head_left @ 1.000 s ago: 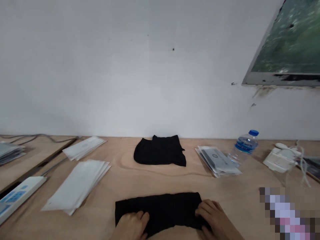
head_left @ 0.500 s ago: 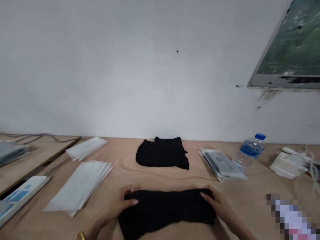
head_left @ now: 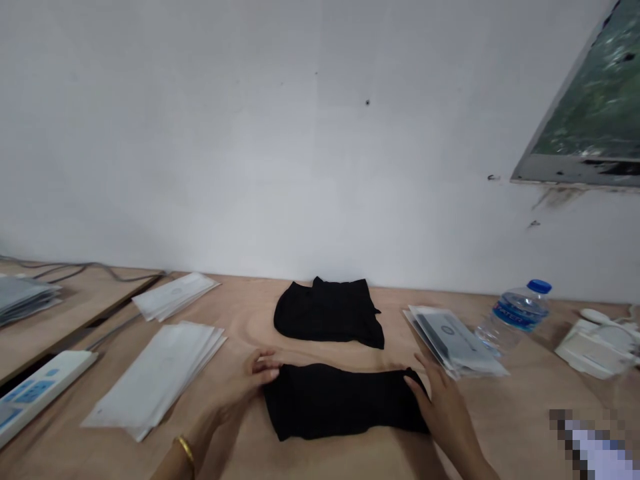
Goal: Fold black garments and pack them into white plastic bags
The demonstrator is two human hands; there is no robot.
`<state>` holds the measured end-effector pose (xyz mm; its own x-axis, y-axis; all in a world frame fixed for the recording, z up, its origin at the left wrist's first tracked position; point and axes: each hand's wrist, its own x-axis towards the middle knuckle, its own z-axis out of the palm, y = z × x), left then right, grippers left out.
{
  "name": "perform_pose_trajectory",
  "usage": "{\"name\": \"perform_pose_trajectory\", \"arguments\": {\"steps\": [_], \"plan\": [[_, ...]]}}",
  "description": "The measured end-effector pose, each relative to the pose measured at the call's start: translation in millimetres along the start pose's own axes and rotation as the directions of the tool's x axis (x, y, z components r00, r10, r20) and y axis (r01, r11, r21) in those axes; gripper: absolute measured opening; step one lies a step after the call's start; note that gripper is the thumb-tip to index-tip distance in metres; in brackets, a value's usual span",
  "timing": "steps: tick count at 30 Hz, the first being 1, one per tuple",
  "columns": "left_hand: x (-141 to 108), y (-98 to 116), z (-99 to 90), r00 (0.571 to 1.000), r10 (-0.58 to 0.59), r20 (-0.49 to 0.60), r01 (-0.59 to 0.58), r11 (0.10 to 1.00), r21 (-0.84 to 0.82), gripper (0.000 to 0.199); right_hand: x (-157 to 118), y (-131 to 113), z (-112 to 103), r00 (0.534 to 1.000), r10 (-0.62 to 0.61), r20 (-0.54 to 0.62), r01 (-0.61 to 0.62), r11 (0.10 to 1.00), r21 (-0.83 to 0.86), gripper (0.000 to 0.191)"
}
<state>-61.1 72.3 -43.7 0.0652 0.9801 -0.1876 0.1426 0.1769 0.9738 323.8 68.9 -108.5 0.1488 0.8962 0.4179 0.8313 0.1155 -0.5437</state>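
Note:
A folded piece of black cloth [head_left: 345, 403] lies on the wooden table close to me; its exact kind does not show. At its upper left corner, my left hand [head_left: 260, 377] pinches the edge between thumb and fingers, with a gold bangle on the wrist. My right hand [head_left: 443, 400] grips the right end, thumb on top and fingers along the outer side. Behind this cloth, near the wall, rests a second black fabric item [head_left: 327, 313], untouched and loosely folded.
White packets [head_left: 160, 373] lie fanned at the left, with more packets [head_left: 175, 297] behind. A power strip [head_left: 45, 393] sits far left. On the right are packed grey-and-white sleeves [head_left: 455, 343], a tilted water bottle [head_left: 520, 313] and a white device with cable [head_left: 597, 347].
Both hands have moved slightly away from me with the black cloth, whose left end now lies straighter. The whole view has shifted slightly.

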Motion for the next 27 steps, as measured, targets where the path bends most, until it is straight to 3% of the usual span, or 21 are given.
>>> {"name": "perform_pose_trajectory", "arguments": {"steps": [2,6,9,13,17,20,24,27], "plan": [[-0.8,-4.0,-1.3,0.998,0.003,0.07,-0.001,0.999,-0.039,0.043,-9.9,-24.3,7.8,0.989,-0.144,0.031,0.145,0.989,-0.033,0.046],[8.4,-14.0,6.3,0.999,0.016,0.037,-0.015,1.0,-0.022,0.022,-32.2,-75.1,28.1,0.897,-0.346,0.276,0.361,0.933,-0.004,0.04],[11.1,-15.5,8.4,1.0,0.03,0.006,-0.03,1.0,-0.007,0.017,-30.3,-102.9,33.8,0.883,-0.29,0.37,0.3,0.953,0.03,0.029],[7.0,-12.2,5.2,0.999,0.038,-0.023,-0.038,0.999,-0.002,0.019,0.9,-131.9,48.4,0.912,-0.228,0.34,0.206,0.974,0.099,0.024],[0.0,-13.6,0.1,0.995,0.056,-0.078,-0.056,0.998,-0.002,0.022,21.4,-140.5,82.2,0.938,-0.159,0.307,0.147,0.987,0.062,0.008],[-4.4,-22.0,-2.4,0.984,0.048,-0.172,-0.053,0.998,-0.021,0.028,20.2,-133.1,98.1,0.961,-0.108,0.255,0.104,0.994,0.032,0.014],[-6.8,-31.0,-1.8,0.965,-0.028,-0.262,0.005,0.996,-0.09,0.037,9.9,-127.3,93.9,0.971,-0.112,0.213,0.104,0.993,0.047,0.016],[-10.7,-28.8,-1.9,0.964,-0.116,-0.238,0.079,0.984,-0.158,0.05,-4.5,-129.0,81.2,0.965,-0.151,0.215,0.136,0.987,0.085,0.021]]}}
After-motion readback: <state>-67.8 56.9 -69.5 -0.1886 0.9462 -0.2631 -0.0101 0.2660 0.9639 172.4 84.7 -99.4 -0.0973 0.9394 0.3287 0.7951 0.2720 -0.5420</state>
